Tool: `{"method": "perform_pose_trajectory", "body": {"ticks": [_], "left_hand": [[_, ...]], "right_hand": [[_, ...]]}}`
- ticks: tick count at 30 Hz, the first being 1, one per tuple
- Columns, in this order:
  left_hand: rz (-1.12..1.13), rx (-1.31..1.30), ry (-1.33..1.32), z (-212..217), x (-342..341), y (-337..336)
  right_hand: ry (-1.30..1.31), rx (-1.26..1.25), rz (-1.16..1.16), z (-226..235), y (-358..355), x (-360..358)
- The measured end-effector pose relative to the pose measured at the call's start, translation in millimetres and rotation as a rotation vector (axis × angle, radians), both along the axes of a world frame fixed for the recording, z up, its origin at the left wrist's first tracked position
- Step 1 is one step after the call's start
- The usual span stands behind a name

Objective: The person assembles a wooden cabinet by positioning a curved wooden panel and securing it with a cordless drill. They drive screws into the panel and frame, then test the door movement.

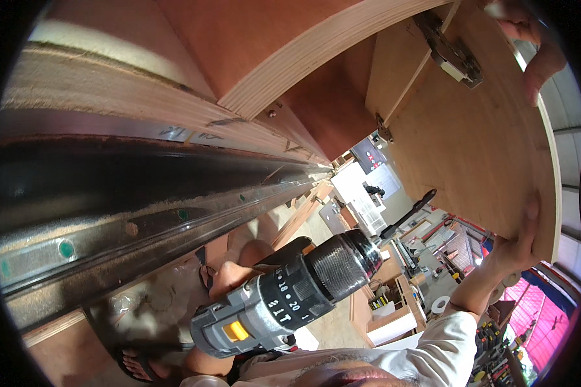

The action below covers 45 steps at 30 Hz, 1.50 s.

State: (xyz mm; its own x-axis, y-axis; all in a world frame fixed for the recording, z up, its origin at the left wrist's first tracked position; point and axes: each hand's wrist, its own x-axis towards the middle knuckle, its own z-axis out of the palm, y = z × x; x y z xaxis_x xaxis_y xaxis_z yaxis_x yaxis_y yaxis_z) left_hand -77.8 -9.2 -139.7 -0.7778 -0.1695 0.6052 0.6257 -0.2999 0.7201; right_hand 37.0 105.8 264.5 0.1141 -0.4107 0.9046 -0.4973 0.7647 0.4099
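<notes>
Fingers (528, 219) of the right hand (511, 248) press flat on the cabinet door (478, 142) edge, steadying it; the drill (290, 290) points toward the hinge (455, 55) — left hand unseen. Keep the door still — bit square.

Daylight is pouring in from the lower right, so the workshop floor down there is looking bright and a bit washed out. The plywood door (478, 148) is catching warm, even light, while the metal rail (142, 213) on the left is sitting in deep shadow with a thin streak of glare running along its edge. The drill (290, 293) is looking sharp, with highlights shining on its chuck. Fisheye bending is curving every straight edge hard near the rim, and black vignetting is eating the corners. The very bottom edge is going blurry, too close to focus.
</notes>
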Motion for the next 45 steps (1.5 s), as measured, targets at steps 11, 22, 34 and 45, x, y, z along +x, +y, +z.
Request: {"method": "perform_pose_trajectory", "body": {"ticks": [11, 22, 34, 45], "left_hand": [[0.317, -0.178, 0.058, 19, -5, -18], [0.211, -0.105, 0.116, 36, -16, 12], [0.169, -0.21, 0.205, 25, -31, 32], [-0.706, 0.66, -0.169, 30, -16, 29]], "right_hand": [[0.098, 0.099, -0.056, 6, -3, 0], [0.114, -0.054, -0.213, -23, -27, 1], [0.117, 0.009, -0.216, -10, -12, 10], [0.079, 0.064, -0.115, -6, -6, 5]]}}
